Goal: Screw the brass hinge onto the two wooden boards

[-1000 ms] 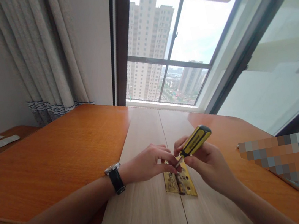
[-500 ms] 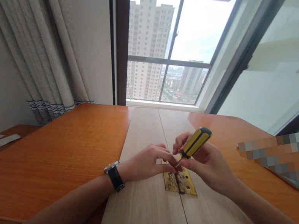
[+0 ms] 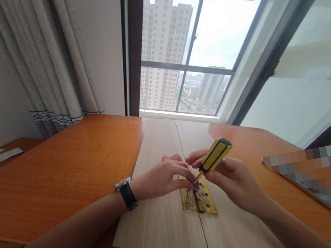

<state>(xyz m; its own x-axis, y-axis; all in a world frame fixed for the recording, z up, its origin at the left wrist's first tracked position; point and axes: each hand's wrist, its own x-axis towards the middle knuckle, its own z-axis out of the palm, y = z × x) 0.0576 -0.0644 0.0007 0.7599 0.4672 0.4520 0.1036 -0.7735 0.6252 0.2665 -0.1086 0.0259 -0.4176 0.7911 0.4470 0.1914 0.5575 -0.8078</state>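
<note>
The right hand (image 3: 234, 178) pinches a screwdriver (image 3: 215, 156); the left hand (image 3: 167, 178) bends its fingers near the tip, but whether they pinch something, one cannot tell. The hinge (image 3: 209, 201) lies at lower centre, across two boards (image 3: 159, 232). The step seems to be placing the tip; turning would call for a straighter shaft.

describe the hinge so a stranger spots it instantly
Two pale boards lie side by side on the orange table. The hinge straddles their seam, partly hidden by the left hand. Unlike the boards, it's golden metal with round holes.
</note>
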